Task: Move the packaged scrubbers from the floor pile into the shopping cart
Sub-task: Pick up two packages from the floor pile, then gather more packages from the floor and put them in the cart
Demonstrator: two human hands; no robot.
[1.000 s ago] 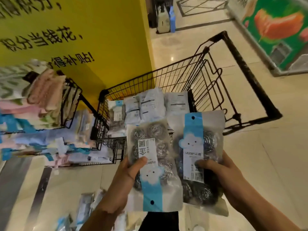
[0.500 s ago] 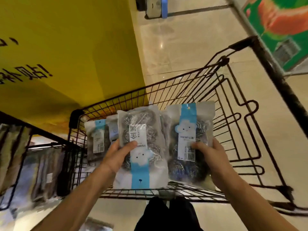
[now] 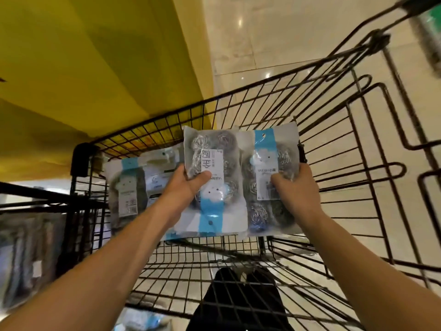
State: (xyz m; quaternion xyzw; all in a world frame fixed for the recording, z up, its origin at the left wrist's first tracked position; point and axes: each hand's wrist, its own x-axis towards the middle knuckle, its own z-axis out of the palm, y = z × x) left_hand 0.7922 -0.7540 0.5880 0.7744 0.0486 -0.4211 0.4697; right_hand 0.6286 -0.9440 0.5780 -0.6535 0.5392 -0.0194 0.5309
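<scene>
Both my arms reach into the black wire shopping cart (image 3: 281, 91). My left hand (image 3: 185, 187) grips a clear pack of steel scrubbers (image 3: 214, 211) with a blue strip, turned upside down. My right hand (image 3: 298, 189) grips a second scrubber pack (image 3: 265, 151), blue strip at the top. The two packs are side by side, low inside the basket. More scrubber packs (image 3: 128, 185) lie along the basket's left side. The floor pile is mostly out of view; a blurred pack (image 3: 143, 321) shows at the bottom edge.
A yellow wall (image 3: 95, 68) stands behind the cart on the left. A dark wire rack (image 3: 35, 223) with hanging goods is at the left edge. Pale glossy floor tiles (image 3: 274, 32) stretch beyond the cart. The cart's folding seat frame (image 3: 381, 151) is on the right.
Both hands carried their packs forward and down from above the cart into the basket. My view tilted down and closer to the cart.
</scene>
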